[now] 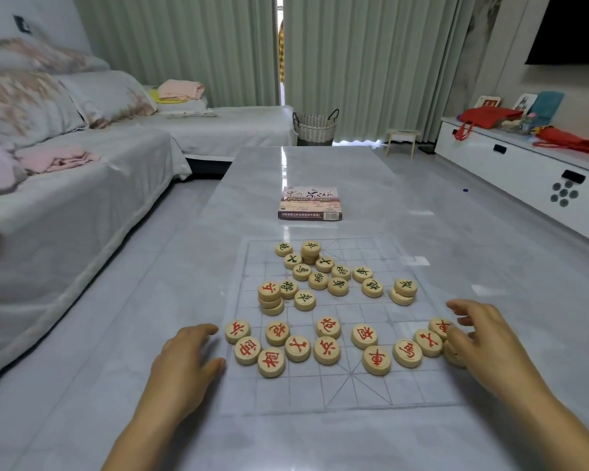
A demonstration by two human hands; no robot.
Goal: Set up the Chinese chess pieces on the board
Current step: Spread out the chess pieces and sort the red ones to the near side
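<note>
A clear plastic chess board [340, 392] with a faint grid lies on the grey table. Several round wooden pieces with red characters [327, 350] lie loose across its near half. Several with green characters [318, 280] are bunched on the far half, some stacked [270, 299]. My left hand [184, 362] rests flat at the board's left edge, fingers relaxed, just short of the leftmost red pieces. My right hand [480, 338] lies over the right edge, its fingers touching a red piece [441, 328] and partly covering another piece [453, 355].
The chess set's box [310, 203] lies farther out on the glossy table [320, 164]. A sofa [65, 185] with folded cloths runs along the left. A white cabinet [524, 171] stands to the right, a woven basket [315, 127] beyond the table.
</note>
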